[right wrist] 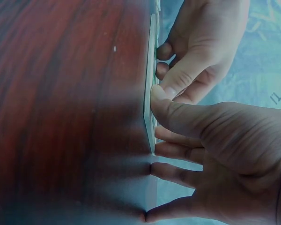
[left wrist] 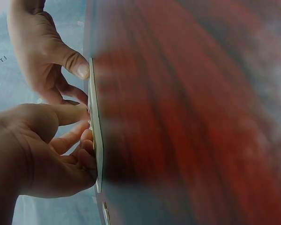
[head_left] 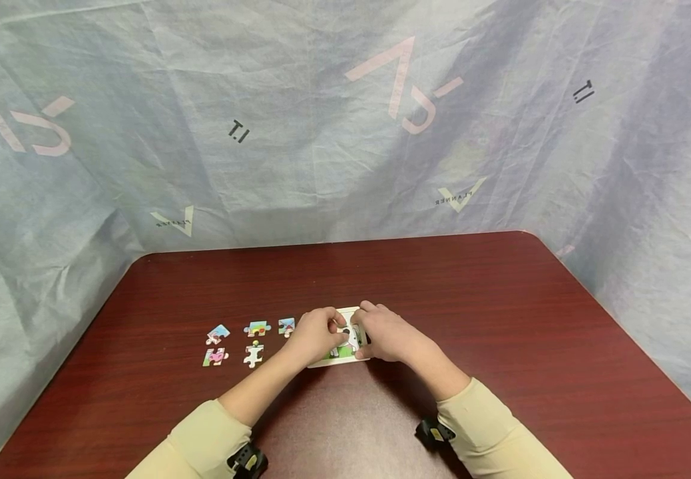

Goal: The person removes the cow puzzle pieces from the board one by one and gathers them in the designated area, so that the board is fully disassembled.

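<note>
A puzzle board [head_left: 339,361] with a pale rim and a green and white animal picture lies flat on the table. My left hand [head_left: 315,337] is over its left half. The thumb and bent index finger meet at a black-and-white puzzle piece [head_left: 346,330], seemingly pinching it low against the board; the fingers partly hide it. Over the board's right end is my right hand [head_left: 389,334], its thumb [right wrist: 161,101] and nearest fingers touching the board. The other fingers of that hand spread down to the tabletop.
Left of the board lie several loose pieces: a blue one [head_left: 218,333], a pink one [head_left: 216,357], a white one [head_left: 253,354], a multicoloured one [head_left: 257,328] and one beside the left hand [head_left: 286,326]. The dark red table [head_left: 471,286] ends at a hanging grey cloth [head_left: 297,166].
</note>
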`<state>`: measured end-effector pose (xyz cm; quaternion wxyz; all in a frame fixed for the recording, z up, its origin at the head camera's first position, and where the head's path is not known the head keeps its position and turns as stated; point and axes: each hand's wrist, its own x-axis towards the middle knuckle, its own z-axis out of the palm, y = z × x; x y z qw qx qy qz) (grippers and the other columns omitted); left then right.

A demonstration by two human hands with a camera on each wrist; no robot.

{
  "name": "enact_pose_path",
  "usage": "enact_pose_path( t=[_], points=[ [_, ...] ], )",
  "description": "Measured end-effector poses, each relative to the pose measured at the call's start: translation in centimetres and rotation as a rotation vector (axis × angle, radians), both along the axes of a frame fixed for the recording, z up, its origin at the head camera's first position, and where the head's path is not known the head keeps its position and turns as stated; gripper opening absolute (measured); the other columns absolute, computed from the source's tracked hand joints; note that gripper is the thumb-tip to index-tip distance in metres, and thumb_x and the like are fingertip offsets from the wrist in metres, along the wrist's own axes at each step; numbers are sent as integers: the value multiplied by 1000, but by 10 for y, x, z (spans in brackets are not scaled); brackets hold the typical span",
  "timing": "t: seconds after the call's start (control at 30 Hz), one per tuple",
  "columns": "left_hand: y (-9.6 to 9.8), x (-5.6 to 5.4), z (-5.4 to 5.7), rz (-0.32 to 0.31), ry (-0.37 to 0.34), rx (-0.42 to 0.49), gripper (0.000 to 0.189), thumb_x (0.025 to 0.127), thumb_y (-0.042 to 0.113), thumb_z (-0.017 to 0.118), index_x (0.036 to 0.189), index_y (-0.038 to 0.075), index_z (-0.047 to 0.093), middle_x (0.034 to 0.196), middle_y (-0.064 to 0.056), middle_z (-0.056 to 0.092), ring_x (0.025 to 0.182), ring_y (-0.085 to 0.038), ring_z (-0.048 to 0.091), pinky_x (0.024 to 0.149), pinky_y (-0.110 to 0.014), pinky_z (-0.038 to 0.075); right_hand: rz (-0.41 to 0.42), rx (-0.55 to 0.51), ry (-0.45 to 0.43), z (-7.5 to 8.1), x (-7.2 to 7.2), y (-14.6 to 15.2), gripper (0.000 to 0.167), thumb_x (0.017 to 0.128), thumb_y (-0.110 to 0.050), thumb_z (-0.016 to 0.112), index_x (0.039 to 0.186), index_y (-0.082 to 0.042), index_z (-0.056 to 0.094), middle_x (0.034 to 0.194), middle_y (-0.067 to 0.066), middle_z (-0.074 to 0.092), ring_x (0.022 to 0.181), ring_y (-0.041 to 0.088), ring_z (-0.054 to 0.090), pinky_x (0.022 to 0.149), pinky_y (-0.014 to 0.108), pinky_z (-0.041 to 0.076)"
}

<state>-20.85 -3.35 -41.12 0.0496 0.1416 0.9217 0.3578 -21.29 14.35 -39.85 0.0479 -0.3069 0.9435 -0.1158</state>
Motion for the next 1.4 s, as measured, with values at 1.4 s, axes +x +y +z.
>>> enact_pose_path(
  t=[1.4],
  points=[
    [6, -1, 2, 44, 43, -28, 17, 86, 4, 79, 95, 8, 65, 75, 1, 53, 63, -12, 47, 59, -27, 40, -41, 35, -28, 1, 1, -2, 45, 85, -16, 84, 123, -2, 64, 117, 10, 56, 110, 34, 55, 95, 44, 48]
  ],
)
